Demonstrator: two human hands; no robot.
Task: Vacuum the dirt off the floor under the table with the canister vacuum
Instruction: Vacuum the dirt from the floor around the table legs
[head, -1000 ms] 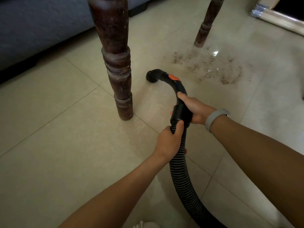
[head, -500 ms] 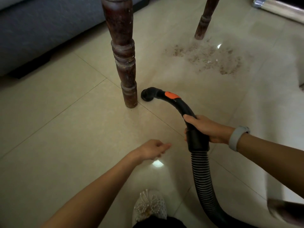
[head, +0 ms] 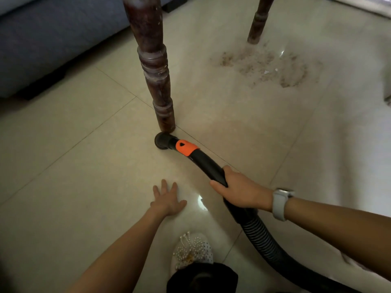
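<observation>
A patch of brown dirt [head: 268, 66] lies on the beige tile floor beside the far table leg [head: 258, 24]. My right hand [head: 241, 192] grips the black vacuum handle [head: 205, 163], which has an orange button. Its round open end [head: 162, 141] rests on the floor at the foot of the near dark wooden table leg [head: 154, 66], well short of the dirt. The ribbed black hose [head: 262, 244] runs off to the lower right. My left hand [head: 168, 199] is spread flat, fingers straight, just above or on the floor, left of the handle.
A grey-blue sofa [head: 48, 37] fills the upper left. A white beaded slipper [head: 191, 250] and a dark trouser hem are at the bottom centre. A pale frame edge [head: 364, 5] lies at the top right.
My left hand let go of the hose and now spreads open near the floor. The handle's open end has dropped back to the near table leg's foot, away from the dirt.
</observation>
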